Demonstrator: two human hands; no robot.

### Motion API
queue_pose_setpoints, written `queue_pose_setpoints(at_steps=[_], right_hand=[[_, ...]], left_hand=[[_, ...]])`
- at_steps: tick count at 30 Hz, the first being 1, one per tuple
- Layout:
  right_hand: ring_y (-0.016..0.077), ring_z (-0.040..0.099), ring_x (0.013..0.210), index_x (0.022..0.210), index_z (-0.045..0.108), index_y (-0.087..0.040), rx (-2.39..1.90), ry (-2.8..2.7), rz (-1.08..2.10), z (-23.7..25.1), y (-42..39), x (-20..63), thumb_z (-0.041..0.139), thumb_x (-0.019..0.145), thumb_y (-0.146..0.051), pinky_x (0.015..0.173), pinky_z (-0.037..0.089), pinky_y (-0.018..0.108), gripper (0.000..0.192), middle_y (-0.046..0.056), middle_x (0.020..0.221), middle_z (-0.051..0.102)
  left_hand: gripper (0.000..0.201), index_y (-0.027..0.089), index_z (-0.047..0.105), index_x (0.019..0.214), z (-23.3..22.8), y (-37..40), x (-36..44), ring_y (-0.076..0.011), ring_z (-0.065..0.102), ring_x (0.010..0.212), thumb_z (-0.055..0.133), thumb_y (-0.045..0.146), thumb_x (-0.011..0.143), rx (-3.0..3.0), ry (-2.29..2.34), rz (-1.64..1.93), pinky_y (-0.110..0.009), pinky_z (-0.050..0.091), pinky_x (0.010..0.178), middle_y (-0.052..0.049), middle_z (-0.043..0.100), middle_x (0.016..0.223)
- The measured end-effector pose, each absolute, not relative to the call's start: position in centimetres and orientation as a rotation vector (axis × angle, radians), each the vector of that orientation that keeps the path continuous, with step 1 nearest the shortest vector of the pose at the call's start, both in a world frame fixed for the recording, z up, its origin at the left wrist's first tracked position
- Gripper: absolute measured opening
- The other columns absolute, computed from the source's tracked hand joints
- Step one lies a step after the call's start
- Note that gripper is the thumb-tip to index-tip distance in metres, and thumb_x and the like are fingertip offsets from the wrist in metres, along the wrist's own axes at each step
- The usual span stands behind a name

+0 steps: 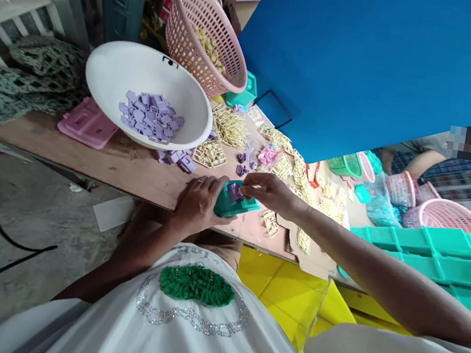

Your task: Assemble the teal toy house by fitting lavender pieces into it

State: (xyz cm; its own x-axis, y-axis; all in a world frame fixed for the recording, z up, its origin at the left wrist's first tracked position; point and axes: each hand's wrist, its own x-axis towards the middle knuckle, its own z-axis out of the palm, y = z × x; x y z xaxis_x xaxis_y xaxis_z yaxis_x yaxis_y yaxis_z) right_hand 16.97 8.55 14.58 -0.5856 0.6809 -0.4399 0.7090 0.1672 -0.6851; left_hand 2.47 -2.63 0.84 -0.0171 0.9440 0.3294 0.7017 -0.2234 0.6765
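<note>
At the front edge of the table, my left hand (200,202) is wrapped round the side of a small teal plastic box (225,206). A purple plastic piece (235,192) sits on top of the box. My right hand (269,192) reaches in from the right, with thumb and fingertips pinched together at the purple piece. Whatever is between those fingertips is too small to make out. Just beyond the hands lie several small dark purple parts (244,165) and a heap of pink bits (268,155). Light purple pieces (182,159) are scattered behind my left hand.
A white bowl (113,69) with purple pieces stands at the left, beside a pink lid (86,124). Behind are a pink basket (187,6) and a flask (119,0). Cream parts (230,124) cover the table. Teal trays (443,253) stand right; a blue panel (364,53) overhangs. Another person's arm (425,163) shows.
</note>
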Motion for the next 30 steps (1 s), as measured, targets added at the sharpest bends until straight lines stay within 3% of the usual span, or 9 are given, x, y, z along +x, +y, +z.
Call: queue_pose_setpoints(at_steps=[6, 14, 21, 27, 30], right_hand=[[0.0133, 0.051, 0.062, 0.073, 0.064, -0.019, 1.422, 2.385, -1.381, 14.5, 8.3, 16.8, 0.069, 0.080, -0.048, 0.058, 0.037, 0.027, 0.030, 0.000, 0.066, 0.061], [0.0172, 0.057, 0.075, 0.074, 0.067, -0.018, 1.224, 2.740, -0.725, 13.9, 7.6, 16.6, 0.060, 0.087, -0.018, 0.071, 0.042, 0.030, 0.014, 0.006, 0.077, 0.067], [0.0144, 0.058, 0.066, 0.080, 0.069, -0.018, 1.036, 2.572, -0.826, 15.4, 9.2, 16.6, 0.060, 0.094, -0.024, 0.065, 0.044, 0.028, 0.017, 0.004, 0.074, 0.071], [0.0159, 0.060, 0.072, 0.090, 0.070, -0.015, 0.921, 2.640, -0.592, 15.7, 9.3, 16.6, 0.060, 0.098, -0.024, 0.069, 0.045, 0.030, 0.016, 0.008, 0.084, 0.073], [0.0194, 0.060, 0.080, 0.092, 0.067, -0.015, 0.659, 2.806, -0.515, 15.8, 9.3, 16.6, 0.056, 0.103, -0.022, 0.073, 0.048, 0.033, 0.018, 0.010, 0.085, 0.070]], left_hand=[[0.081, 0.018, 0.048, 0.143, 0.7, -2.6, 2.6, -0.0369, 0.064, 0.117, 0.083, 0.055, 0.080, 1.949, 1.715, 1.101, -0.048, 0.049, 0.102, -0.015, 0.068, 0.123], [0.085, 0.014, 0.044, 0.148, 0.5, -2.5, 2.3, -0.0388, 0.063, 0.118, 0.079, 0.056, 0.084, 1.968, 1.678, 1.086, -0.050, 0.047, 0.105, -0.019, 0.066, 0.127], [0.083, 0.014, 0.048, 0.145, 0.8, -2.4, 2.3, -0.0374, 0.064, 0.114, 0.079, 0.061, 0.083, 1.983, 1.710, 1.067, -0.047, 0.047, 0.100, -0.017, 0.067, 0.121], [0.084, 0.013, 0.046, 0.146, 0.5, -2.4, 2.2, -0.0375, 0.064, 0.114, 0.078, 0.059, 0.084, 2.027, 1.711, 1.111, -0.048, 0.048, 0.100, -0.018, 0.067, 0.124], [0.085, 0.013, 0.047, 0.146, 0.5, -2.5, 2.2, -0.0378, 0.065, 0.112, 0.081, 0.058, 0.082, 2.031, 1.699, 1.126, -0.049, 0.049, 0.099, -0.018, 0.068, 0.121]])
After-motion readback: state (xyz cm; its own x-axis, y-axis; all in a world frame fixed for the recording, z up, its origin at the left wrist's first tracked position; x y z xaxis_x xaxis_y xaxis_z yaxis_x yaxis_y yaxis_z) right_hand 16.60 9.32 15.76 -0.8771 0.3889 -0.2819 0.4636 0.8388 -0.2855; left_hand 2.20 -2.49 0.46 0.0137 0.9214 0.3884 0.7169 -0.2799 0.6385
